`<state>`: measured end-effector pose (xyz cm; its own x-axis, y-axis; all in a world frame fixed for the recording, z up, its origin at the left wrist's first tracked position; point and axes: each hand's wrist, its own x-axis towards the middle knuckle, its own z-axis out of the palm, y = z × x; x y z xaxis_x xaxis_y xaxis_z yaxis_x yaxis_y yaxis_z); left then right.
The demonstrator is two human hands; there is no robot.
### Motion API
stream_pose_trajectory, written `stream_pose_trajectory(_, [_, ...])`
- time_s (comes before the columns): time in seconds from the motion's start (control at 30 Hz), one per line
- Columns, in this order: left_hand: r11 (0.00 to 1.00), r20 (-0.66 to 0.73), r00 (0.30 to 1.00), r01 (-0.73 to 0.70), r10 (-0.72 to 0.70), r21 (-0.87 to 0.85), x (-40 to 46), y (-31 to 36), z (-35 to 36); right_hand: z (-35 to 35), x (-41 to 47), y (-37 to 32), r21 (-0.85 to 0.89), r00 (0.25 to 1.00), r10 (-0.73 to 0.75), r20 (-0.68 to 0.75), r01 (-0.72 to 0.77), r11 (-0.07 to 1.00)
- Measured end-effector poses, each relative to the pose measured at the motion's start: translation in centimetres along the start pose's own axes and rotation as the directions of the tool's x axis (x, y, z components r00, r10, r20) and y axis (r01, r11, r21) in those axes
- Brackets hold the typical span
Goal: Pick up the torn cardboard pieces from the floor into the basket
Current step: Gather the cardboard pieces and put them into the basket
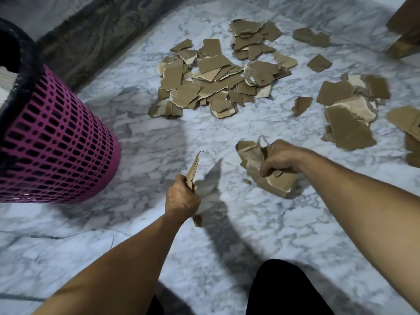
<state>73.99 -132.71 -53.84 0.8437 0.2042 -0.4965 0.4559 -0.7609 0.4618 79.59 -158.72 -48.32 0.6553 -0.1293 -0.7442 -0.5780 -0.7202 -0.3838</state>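
While both hands grip torn cardboard, the left hand [181, 196] holds a thin strip and the right hand [280, 159] a bundle; loose cardboard pieces [213, 76] litter the floor [159, 137] upper centre, basket [56, 146] at left.

A white grey-veined marble floor [261, 223] extends beneath and around both hands, a dark stone border strip [95, 39] runs diagonally well beyond the left hand, and brown wooden furniture [406, 26] stands far beyond the right hand.
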Motion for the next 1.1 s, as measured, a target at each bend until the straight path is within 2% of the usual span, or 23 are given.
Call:
stream_pose_trajectory(0.07, [1.000,0.030,1.000,0.000,-0.001,0.025,-0.1,-0.5,0.1,2.6,0.2,-0.3,-0.157,0.998,-0.020,0.059,0.029,0.987])
stream_pose_trajectory(0.17, [0.999,0.084,0.996,0.040,-0.041,0.013,-0.3,-1.1,0.4,5.8,0.5,-0.7,-0.291,0.999,-0.032,0.019,0.036,0.956])
stream_pose_trajectory(0.3, [0.997,0.147,0.986,0.075,-0.078,0.021,-0.9,-2.0,0.5,7.0,0.4,-1.2,-0.292,0.996,0.001,-0.088,-0.026,0.956])
stream_pose_trajectory(0.4, [0.992,0.178,0.984,-0.019,-0.003,0.123,-1.5,-2.5,1.2,7.1,0.4,-1.7,-0.285,0.994,0.044,-0.102,-0.072,0.956])
stream_pose_trajectory(0.53, [0.962,0.120,0.976,-0.200,0.180,0.184,-2.4,-3.8,2.5,6.9,0.9,-2.3,-0.274,0.995,0.083,-0.063,-0.098,0.957])
stream_pose_trajectory(0.67, [0.972,0.045,0.979,-0.201,0.197,0.124,-2.9,-4.1,2.9,6.8,1.1,-2.5,-0.284,0.997,0.066,-0.031,-0.072,0.956])
stream_pose_trajectory(0.77, [0.973,0.027,0.982,-0.187,0.185,0.135,-2.6,-3.8,2.4,6.3,1.1,-1.6,-0.209,0.999,0.049,0.007,-0.047,0.977])
stream_pose_trajectory(0.83, [0.973,0.025,0.982,-0.188,0.186,0.137,-2.5,-3.4,1.9,5.0,1.1,-0.4,-0.059,0.998,0.062,-0.019,-0.063,0.996])
stream_pose_trajectory(0.93, [0.961,0.046,0.965,-0.261,0.258,0.090,-3.0,-2.0,2.2,2.3,1.0,1.5,0.150,0.986,0.134,-0.101,-0.118,0.982])
stream_pose_trajectory(1.1, [0.950,0.211,0.929,-0.312,0.305,0.004,-3.2,0.4,4.1,0.3,0.1,3.2,0.201,0.980,0.143,-0.139,-0.113,0.973])
